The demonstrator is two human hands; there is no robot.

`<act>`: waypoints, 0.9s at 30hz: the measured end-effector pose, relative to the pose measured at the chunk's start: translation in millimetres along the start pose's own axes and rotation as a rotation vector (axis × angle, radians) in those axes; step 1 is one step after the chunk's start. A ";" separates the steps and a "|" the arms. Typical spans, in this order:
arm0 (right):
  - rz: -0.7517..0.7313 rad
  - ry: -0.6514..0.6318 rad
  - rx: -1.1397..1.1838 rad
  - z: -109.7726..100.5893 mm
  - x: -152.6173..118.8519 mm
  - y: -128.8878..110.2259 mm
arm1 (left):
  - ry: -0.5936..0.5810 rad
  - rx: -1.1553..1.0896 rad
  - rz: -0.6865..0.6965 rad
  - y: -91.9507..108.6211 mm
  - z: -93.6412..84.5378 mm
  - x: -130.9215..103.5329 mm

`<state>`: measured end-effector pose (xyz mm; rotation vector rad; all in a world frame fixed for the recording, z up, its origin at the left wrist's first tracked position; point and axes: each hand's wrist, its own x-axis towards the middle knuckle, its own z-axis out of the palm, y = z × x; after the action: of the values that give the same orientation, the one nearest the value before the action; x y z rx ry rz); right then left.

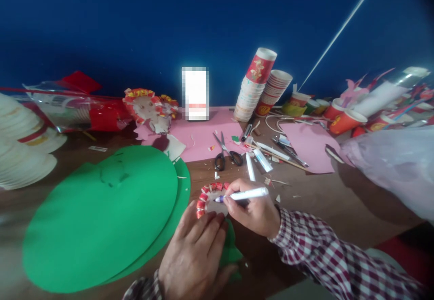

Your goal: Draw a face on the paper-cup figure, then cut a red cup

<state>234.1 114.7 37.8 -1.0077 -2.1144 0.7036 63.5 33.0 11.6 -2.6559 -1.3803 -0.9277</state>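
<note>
My right hand (253, 213) grips a white marker pen (249, 193) with a dark purple tip. The tip points down at the pale middle of a small paper cut-out (215, 206), which has a curled red and yellow fringe round its edge. Lying flat with fingers stretched out, my left hand (196, 250) presses on the near left part of the cut-out and hides some of it. A piece of green paper (232, 245) shows beneath and beside my left hand. Whether the tip touches the cut-out, I cannot tell.
Large green paper ovals (101, 227) lie left. Scissors (224, 151) rest on pink paper (210, 139) ahead, near a glue tube (262, 159) and scraps. Stacked paper cups (252, 87) lean at the blue wall; fringed paper crafts (144, 105) stand left of them. A plastic bag (389, 164) lies right.
</note>
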 end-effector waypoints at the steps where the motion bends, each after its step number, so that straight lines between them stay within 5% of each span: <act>1: -0.001 0.002 -0.001 0.1 -0.1 0.2 | 0.000 -0.002 -0.001 0.1 0.1 0.0; 27: -0.099 0.027 -0.057 0.3 3.7 2.0 | -0.027 0.008 -0.009 0.6 -0.1 0.5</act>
<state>233.0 118.7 37.4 -0.9310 -2.1554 0.5812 64.2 32.9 12.0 -2.6686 -1.3998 -0.8883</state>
